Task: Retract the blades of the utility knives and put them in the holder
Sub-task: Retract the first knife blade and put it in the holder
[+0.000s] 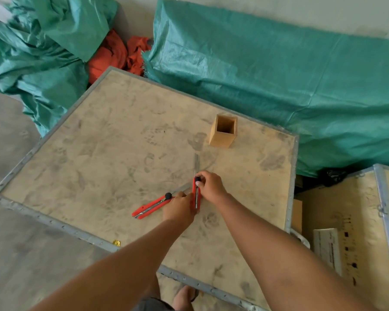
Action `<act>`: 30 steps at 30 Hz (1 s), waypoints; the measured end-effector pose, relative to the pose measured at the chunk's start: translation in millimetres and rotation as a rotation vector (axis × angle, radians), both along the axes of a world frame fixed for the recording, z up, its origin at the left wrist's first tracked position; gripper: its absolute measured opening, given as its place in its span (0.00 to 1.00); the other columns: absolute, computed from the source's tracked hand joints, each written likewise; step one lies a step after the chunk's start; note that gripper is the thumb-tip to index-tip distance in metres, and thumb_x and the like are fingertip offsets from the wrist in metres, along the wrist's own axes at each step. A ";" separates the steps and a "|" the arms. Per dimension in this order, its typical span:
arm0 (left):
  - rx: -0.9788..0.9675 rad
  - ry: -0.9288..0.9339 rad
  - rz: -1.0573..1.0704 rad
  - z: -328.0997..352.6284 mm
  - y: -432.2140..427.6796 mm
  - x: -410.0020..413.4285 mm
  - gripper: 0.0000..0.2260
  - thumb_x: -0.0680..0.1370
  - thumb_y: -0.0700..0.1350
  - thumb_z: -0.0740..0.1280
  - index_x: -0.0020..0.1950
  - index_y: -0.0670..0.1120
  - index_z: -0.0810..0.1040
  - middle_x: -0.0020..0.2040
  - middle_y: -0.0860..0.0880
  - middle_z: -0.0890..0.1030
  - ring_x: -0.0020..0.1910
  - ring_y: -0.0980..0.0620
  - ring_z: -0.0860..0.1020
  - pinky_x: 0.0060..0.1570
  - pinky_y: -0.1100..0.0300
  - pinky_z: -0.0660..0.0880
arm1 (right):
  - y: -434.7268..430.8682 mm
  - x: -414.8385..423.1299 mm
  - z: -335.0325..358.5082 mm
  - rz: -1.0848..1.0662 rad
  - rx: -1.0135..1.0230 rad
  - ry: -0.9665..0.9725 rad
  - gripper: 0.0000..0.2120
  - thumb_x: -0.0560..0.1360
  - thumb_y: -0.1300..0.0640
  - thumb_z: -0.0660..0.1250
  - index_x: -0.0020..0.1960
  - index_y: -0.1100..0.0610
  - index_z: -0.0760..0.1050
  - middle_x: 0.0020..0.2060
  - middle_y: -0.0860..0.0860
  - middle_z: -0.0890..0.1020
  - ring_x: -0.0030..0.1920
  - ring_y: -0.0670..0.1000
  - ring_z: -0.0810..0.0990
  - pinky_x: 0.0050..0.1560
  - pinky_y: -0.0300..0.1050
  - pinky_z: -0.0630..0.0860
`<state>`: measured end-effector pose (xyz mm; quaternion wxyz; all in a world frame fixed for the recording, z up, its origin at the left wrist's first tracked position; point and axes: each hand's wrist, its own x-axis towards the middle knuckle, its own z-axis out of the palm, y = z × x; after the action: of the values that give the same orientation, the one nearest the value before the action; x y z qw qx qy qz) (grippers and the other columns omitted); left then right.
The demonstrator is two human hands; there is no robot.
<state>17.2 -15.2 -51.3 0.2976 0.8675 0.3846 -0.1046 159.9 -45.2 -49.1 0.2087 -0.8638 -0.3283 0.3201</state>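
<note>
green tarp [279, 75] | orange cloth [112, 55] | second crate [355, 221]

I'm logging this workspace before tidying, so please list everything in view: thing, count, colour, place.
utility knives: 2, red with black knobs, blades out, near centre of the board; one flat, one held.
holder: 1, tan wood, open top, upright on the far right of the board.
board: 1, beige, smudged, metal-edged.
tarps: green, behind the board.
cloth: orange, between the tarps.
second crate: 1, beige, at right.
foil scrap: 1, gold, at the board's near edge.
left hand: on the knives.
right hand: gripping the held knife near its knob.
</note>
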 end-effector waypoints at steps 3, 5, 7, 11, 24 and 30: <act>-0.017 -0.018 -0.016 1.4 0.1 0.1 0.15 0.75 0.50 0.69 0.62 0.54 0.76 0.53 0.48 0.77 0.46 0.46 0.81 0.37 0.52 0.80 | -1.9 4.0 -0.9 -0.078 0.023 0.052 0.09 0.77 0.62 0.70 0.57 0.57 0.81 0.53 0.55 0.84 0.56 0.55 0.82 0.58 0.47 0.78; -0.018 -0.034 -0.031 1.9 -0.1 -0.7 0.15 0.76 0.49 0.68 0.63 0.53 0.76 0.53 0.48 0.78 0.45 0.47 0.81 0.38 0.52 0.81 | -4.7 5.3 -1.3 -0.109 0.045 0.100 0.08 0.77 0.63 0.69 0.56 0.57 0.80 0.50 0.54 0.83 0.55 0.55 0.82 0.58 0.50 0.80; -0.029 -0.044 -0.046 -0.3 1.3 -0.9 0.16 0.78 0.48 0.68 0.66 0.52 0.75 0.54 0.48 0.78 0.46 0.47 0.81 0.41 0.52 0.81 | -8.0 7.3 -0.1 -0.149 0.070 0.155 0.08 0.78 0.63 0.69 0.55 0.56 0.79 0.48 0.51 0.81 0.54 0.55 0.83 0.55 0.51 0.82; -0.105 -0.067 -0.045 8.6 6.7 2.3 0.23 0.79 0.44 0.66 0.74 0.54 0.68 0.54 0.50 0.81 0.43 0.53 0.82 0.42 0.58 0.81 | -15.0 16.7 8.9 -0.209 0.142 0.202 0.08 0.78 0.61 0.69 0.56 0.53 0.78 0.49 0.49 0.82 0.51 0.55 0.84 0.56 0.56 0.83; -0.460 -0.497 0.040 96.4 23.8 16.5 0.30 0.71 0.35 0.76 0.72 0.46 0.72 0.52 0.48 0.82 0.41 0.54 0.81 0.42 0.54 0.84 | -34.3 51.6 110.5 -0.220 0.432 0.199 0.12 0.78 0.52 0.71 0.60 0.52 0.79 0.53 0.51 0.84 0.51 0.50 0.85 0.41 0.41 0.85; -0.506 -0.599 0.085 126.5 28.8 27.5 0.28 0.71 0.33 0.76 0.69 0.46 0.75 0.48 0.53 0.83 0.39 0.57 0.82 0.45 0.53 0.84 | -37.4 62.5 150.1 -0.154 0.506 0.182 0.09 0.78 0.57 0.71 0.58 0.55 0.82 0.53 0.51 0.84 0.49 0.48 0.86 0.39 0.40 0.84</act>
<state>44.7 13.6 75.2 0.6051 0.7423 0.2783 0.0741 222.4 -82.6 101.0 0.4702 -0.7744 -0.3110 0.2873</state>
